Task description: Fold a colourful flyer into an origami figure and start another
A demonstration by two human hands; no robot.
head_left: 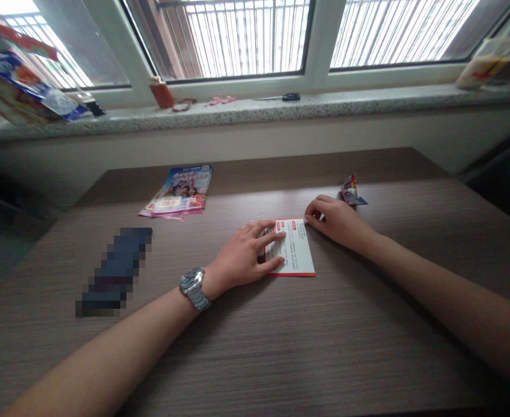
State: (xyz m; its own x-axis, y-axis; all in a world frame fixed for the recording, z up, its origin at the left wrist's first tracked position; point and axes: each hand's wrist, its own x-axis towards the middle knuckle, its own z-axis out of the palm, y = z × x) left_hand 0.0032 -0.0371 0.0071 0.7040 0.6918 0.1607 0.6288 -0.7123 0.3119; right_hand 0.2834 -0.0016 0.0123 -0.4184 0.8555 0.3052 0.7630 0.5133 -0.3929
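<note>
A white printed leaflet (299, 249) with red edges lies flat on the table. My left hand (250, 255), with a metal watch (194, 286) on its wrist, rests on the leaflet's left part, fingers spread, and hides some of the print. At the far right corner of the sheet, my right hand (331, 217) has its thumb and forefinger pinched together on the paper's edge. Just beyond that hand stands a small folded piece of colourful paper (351, 191), partly behind the knuckles.
A stack of colourful flyers (185, 188) sits at the back left of the brown table (255, 359). A blurred dark object (118, 272) lies nearer on the left. On the windowsill are scissors (290, 97), a red-brown item (161, 92) and a bright bag (24, 87).
</note>
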